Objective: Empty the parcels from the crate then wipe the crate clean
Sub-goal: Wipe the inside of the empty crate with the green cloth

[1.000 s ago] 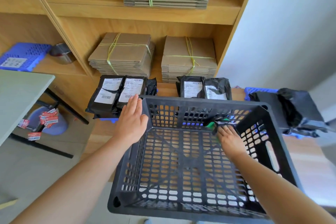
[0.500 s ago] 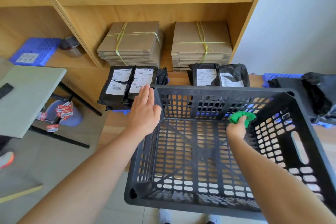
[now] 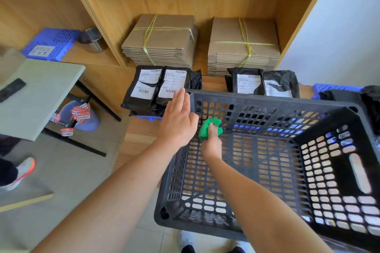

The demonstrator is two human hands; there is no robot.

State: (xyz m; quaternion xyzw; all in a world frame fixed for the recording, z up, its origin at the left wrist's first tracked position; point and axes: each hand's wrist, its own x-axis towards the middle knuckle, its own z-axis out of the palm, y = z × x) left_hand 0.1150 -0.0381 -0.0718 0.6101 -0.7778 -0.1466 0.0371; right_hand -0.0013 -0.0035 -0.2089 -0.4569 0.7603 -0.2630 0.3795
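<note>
wiping is judged under way. crate (image 3: 267, 96) is seen empty, just near of the shelf (image 3: 213, 85). parcels (image 3: 156, 88) are stacked on that shelf in two groups, just beyond the crate's far rim.

right grip (image 3: 211, 141) is clamped on a bunched green cloth (image 3: 205, 130), which is pressed into the far-left inner corner. left grip (image 3: 177, 121) is laid flat against the outside of that same corner, fingers straight, nothing held.

risks:
- crate is braced by a flat palm only, so it could be slid or twisted away by a hard stroke to the right. what carries it underneath cannot be told.
- cloth could be snagged in the mesh holes if dragged fast.
- left parcel group could be knocked if the crate is shoved far.
</note>
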